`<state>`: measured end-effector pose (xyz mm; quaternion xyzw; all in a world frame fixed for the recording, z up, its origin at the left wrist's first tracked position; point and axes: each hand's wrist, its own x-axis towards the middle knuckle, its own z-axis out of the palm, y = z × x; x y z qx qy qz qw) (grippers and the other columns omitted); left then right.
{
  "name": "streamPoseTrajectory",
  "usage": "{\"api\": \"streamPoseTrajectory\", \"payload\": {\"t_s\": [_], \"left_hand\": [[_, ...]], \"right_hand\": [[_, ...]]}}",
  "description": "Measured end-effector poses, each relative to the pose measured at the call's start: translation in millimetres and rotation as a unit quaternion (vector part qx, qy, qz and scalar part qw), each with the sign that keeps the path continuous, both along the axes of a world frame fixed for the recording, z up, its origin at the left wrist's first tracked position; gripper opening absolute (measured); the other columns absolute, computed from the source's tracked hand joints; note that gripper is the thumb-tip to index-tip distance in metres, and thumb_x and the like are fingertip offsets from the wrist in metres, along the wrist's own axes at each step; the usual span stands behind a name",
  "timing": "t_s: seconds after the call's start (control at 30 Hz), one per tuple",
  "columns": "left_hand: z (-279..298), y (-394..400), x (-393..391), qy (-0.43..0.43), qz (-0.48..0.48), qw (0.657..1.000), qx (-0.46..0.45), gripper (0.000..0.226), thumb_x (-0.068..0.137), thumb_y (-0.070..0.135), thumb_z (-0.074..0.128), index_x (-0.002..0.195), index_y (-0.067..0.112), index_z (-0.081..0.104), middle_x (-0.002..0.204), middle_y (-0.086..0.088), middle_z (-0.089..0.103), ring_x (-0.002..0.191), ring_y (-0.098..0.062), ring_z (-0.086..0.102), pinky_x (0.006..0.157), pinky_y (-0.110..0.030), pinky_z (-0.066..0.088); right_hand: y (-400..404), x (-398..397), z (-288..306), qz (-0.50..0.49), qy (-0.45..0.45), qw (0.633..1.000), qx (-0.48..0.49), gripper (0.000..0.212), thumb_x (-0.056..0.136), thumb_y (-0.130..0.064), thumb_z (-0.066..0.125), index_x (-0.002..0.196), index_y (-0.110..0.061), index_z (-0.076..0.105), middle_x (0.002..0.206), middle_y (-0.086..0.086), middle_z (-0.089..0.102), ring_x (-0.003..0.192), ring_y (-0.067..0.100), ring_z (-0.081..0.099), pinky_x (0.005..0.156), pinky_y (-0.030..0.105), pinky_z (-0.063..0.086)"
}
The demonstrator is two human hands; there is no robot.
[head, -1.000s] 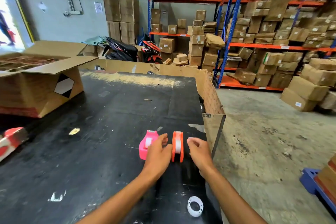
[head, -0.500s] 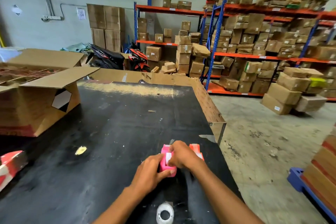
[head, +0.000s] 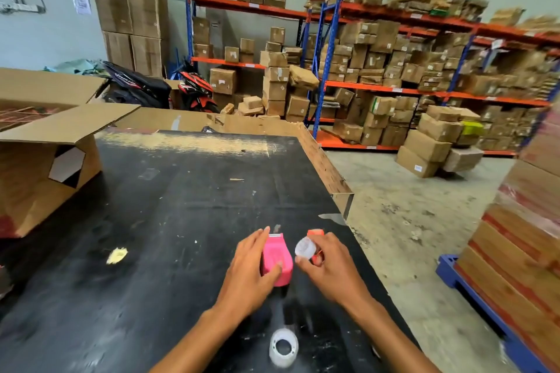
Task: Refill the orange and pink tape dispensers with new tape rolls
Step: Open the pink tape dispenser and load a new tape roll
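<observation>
The pink tape dispenser stands on the black table near its right front edge. My left hand grips its left side, thumb on its rear. My right hand pinches a small clear tape roll just right of the pink dispenser. The orange dispenser is mostly hidden behind that roll and my right fingers. A second clear tape roll lies on the table close to me, between my forearms.
An open cardboard box sits at the table's left. A cardboard wall lines the table's far and right edges. A yellow scrap lies left of my hands. Stacked cartons on a blue pallet stand at right; shelving behind.
My right hand has come off the pink dispenser, now to its right with a small clear roll in its fingers. The left hand has closed around the pink dispenser's side.
</observation>
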<state>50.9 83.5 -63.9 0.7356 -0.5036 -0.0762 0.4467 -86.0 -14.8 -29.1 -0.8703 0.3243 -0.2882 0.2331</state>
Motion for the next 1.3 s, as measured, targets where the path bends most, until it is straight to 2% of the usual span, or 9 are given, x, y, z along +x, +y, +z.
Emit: {"api": "streamPoseTrajectory", "payload": {"t_s": [0.1,0.23,0.33,0.4,0.5,0.67,0.83,1.03,1.3], "left_hand": [[27,8,-24,0.158,-0.002,0.985,-0.066,0.032,0.088,0.030,0.059,0.116,0.018,0.068,0.099,0.003,0.072,0.094,-0.014,0.067,0.091,-0.033,0.053],[44,19,-59,0.178,-0.041,0.982,-0.057,0.032,0.090,0.036,0.056,0.065,0.026,0.074,0.052,0.009,0.064,0.053,-0.001,0.050,0.057,-0.023,0.046],[50,26,-73,0.227,-0.034,0.968,-0.099,0.021,0.088,0.027,0.062,0.075,0.021,0.078,0.069,0.004,0.077,0.066,-0.010,0.069,0.065,-0.027,0.053],[49,28,-80,0.298,-0.037,0.948,-0.105,0.014,0.085,0.022,0.066,0.085,0.014,0.078,0.078,-0.001,0.079,0.078,-0.015,0.074,0.067,-0.021,0.056],[49,30,-94,0.377,-0.031,0.920,-0.102,0.012,0.081,0.014,0.070,0.092,0.008,0.072,0.074,-0.010,0.078,0.070,-0.017,0.073,0.059,-0.015,0.054],[45,32,-111,0.435,-0.030,0.896,-0.086,0.010,0.086,0.015,0.064,0.087,0.008,0.072,0.073,-0.015,0.076,0.064,-0.018,0.070,0.056,-0.020,0.056],[29,45,-112,0.476,0.012,0.879,-0.029,0.025,0.090,0.021,0.060,0.082,0.001,0.072,0.083,-0.022,0.071,0.064,-0.019,0.068,0.057,-0.019,0.057],[20,67,-121,0.491,0.075,0.865,-0.072,0.016,0.086,0.011,0.063,0.075,0.002,0.070,0.086,-0.020,0.063,0.075,-0.023,0.053,0.068,-0.024,0.049],[25,104,-120,0.540,0.104,0.823,-0.142,0.012,0.083,-0.006,0.059,0.092,-0.007,0.066,0.090,-0.023,0.070,0.081,-0.027,0.069,0.069,-0.021,0.060]], "right_hand": [[15,-13,9,0.031,-0.024,0.999,0.000,0.015,0.075,-0.019,0.065,0.090,-0.017,0.064,0.078,-0.009,0.044,0.071,0.006,0.047,0.062,0.013,0.038],[38,-23,15,0.047,-0.032,0.998,-0.005,0.035,0.078,-0.017,0.058,0.113,-0.016,0.060,0.097,0.003,0.048,0.087,0.016,0.051,0.075,0.031,0.048],[51,-30,12,0.023,-0.026,0.999,-0.023,0.059,0.083,-0.023,0.055,0.140,-0.018,0.040,0.113,0.000,0.047,0.106,0.019,0.051,0.084,0.034,0.050],[55,-38,9,0.013,-0.048,0.998,-0.035,0.057,0.086,-0.021,0.056,0.140,-0.020,0.039,0.118,0.000,0.047,0.113,0.021,0.051,0.082,0.030,0.048],[62,-52,3,0.016,-0.078,0.996,-0.046,0.051,0.086,-0.014,0.053,0.137,-0.016,0.044,0.123,0.002,0.054,0.120,0.019,0.048,0.086,0.029,0.048],[66,-73,3,0.043,-0.104,0.993,-0.041,0.046,0.086,-0.010,0.054,0.131,-0.014,0.052,0.106,0.006,0.066,0.098,0.015,0.050,0.085,0.029,0.045],[57,-94,0,0.116,-0.040,0.992,0.019,0.038,0.083,-0.013,0.061,0.121,-0.017,0.060,0.102,0.001,0.067,0.087,0.010,0.051,0.086,0.030,0.046],[32,-100,-21,0.119,0.237,0.964,0.017,0.034,0.080,-0.016,0.062,0.114,-0.021,0.066,0.111,0.007,0.070,0.104,0.029,0.063,0.085,0.039,0.054],[37,-91,-6,0.128,0.233,0.964,-0.025,0.031,0.084,-0.029,0.065,0.113,-0.017,0.066,0.109,0.008,0.070,0.104,0.029,0.063,0.083,0.036,0.049]]}}
